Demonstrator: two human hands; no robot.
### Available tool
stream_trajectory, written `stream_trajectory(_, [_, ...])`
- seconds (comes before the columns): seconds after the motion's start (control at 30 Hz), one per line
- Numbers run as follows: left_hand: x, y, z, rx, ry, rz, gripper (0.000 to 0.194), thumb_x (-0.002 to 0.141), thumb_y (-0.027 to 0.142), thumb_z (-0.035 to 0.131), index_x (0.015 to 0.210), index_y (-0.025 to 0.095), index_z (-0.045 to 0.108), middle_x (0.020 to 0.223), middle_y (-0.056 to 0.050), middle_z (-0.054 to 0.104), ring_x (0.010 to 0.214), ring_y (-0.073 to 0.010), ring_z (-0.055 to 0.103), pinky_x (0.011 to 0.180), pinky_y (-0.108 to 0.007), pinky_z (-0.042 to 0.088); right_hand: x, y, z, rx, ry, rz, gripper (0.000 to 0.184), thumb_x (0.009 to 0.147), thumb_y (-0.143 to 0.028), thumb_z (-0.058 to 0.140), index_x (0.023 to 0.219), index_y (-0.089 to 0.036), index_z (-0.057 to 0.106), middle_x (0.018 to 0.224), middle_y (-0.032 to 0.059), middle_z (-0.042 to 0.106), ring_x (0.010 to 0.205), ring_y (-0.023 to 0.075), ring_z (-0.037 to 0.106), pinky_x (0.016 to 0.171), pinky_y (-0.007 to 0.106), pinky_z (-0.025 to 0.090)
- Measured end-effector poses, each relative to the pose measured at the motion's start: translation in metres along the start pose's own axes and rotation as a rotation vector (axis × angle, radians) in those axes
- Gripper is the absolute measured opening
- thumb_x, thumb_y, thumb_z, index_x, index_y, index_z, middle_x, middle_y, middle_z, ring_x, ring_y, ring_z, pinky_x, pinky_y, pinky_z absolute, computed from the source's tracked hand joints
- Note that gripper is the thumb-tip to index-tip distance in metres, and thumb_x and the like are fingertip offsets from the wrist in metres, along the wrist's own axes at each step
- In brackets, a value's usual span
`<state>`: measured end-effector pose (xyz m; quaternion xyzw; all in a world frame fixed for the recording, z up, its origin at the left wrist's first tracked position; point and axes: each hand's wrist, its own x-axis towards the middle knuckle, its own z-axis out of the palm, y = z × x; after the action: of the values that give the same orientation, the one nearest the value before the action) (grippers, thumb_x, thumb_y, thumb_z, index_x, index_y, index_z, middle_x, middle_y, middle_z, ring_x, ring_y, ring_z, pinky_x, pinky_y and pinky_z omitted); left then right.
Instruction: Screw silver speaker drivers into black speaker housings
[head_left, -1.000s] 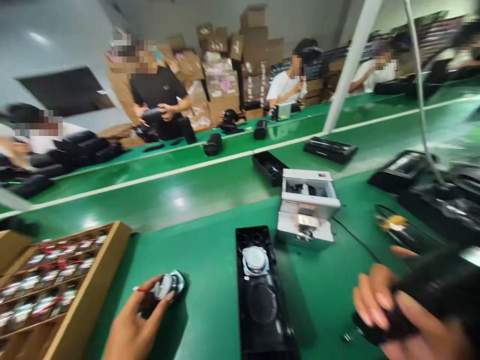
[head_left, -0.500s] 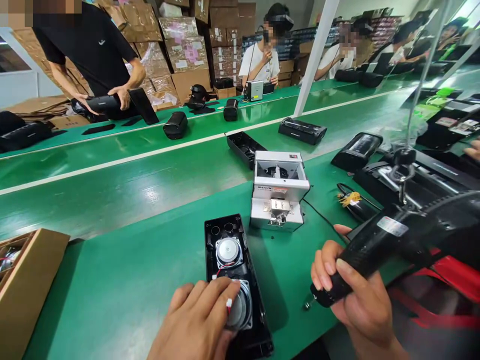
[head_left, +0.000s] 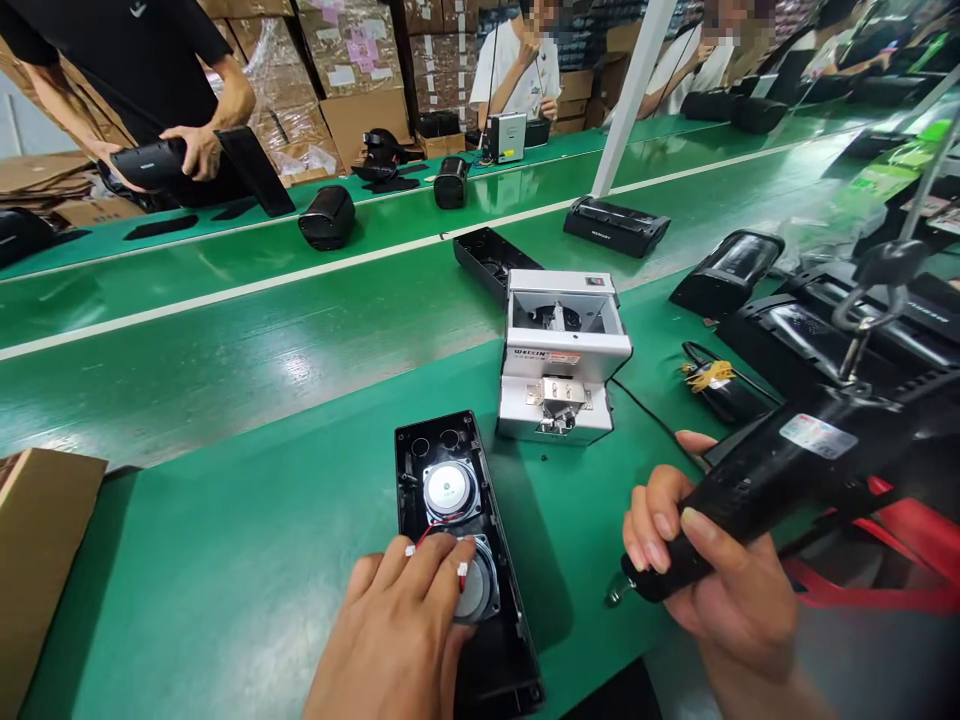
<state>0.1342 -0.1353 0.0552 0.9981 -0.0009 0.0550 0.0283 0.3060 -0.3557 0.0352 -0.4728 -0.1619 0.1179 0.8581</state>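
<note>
My right hand is wrapped around a black electric screwdriver, its bit pointing down left above the green bench. The tool hangs from a metal hook and cord. My left hand lies over the lower speaker driver in an open black speaker housing, with the fingers bent and close together around it. Two small white connectors on red wires show by the fingers. An upper speaker driver sits uncovered in the same housing. Beyond it stands a white screw feeder.
At left is a cardboard box. Speaker shells lie along the conveyor belt, with more speakers and a bundled cable to the right. Co-workers sit or stand across the line; one person holds a black speaker.
The view has tilted down a little, so things sit higher in it. My left hand stays on the lower driver, and my right hand keeps hold of the electric screwdriver.
</note>
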Motion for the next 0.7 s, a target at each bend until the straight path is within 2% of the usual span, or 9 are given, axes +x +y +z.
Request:
stream_trajectory(0.23, [0.0006, 0.0032, -0.0056, -0.025, -0.03, -0.041, 0.053, 0.085, 0.011, 0.062, 0.135, 0.026, 0.065, 0.127, -0.004, 0.076, 0.105, -0.0289, 0.072, 0.081, -0.042, 0.057, -0.0005, 0.0008, -0.0012, 0.01, -0.005, 0.017, 0.041, 0.101, -0.025, 0.065, 0.14, -0.035, 0.056, 0.074, -0.0037, 0.056, 0.053, 0.0128, 0.053, 0.049, 0.026, 0.052])
stream_trajectory(0.53, [-0.0013, 0.0, -0.0019, -0.112, 0.013, -0.041, 0.05, 0.088, 0.012, 0.064, 0.136, 0.028, 0.061, 0.127, 0.001, 0.076, 0.101, -0.0245, 0.072, 0.079, -0.039, 0.053, -0.002, -0.001, -0.001, 0.017, 0.003, 0.03, 0.048, 0.101, -0.025, 0.064, 0.146, -0.035, 0.052, 0.075, -0.0036, 0.056, 0.054, 0.0134, 0.054, 0.05, 0.027, 0.052])
stream_trajectory(0.7, [-0.0015, 0.0009, -0.0031, -0.147, 0.044, -0.044, 0.053, 0.087, 0.011, 0.064, 0.136, 0.029, 0.059, 0.125, 0.003, 0.076, 0.099, -0.0225, 0.07, 0.078, -0.037, 0.051, -0.0014, -0.0007, -0.0012, 0.022, -0.006, 0.032, 0.044, 0.1, -0.025, 0.064, 0.142, -0.036, 0.055, 0.074, -0.0039, 0.056, 0.054, 0.0128, 0.053, 0.05, 0.026, 0.052])
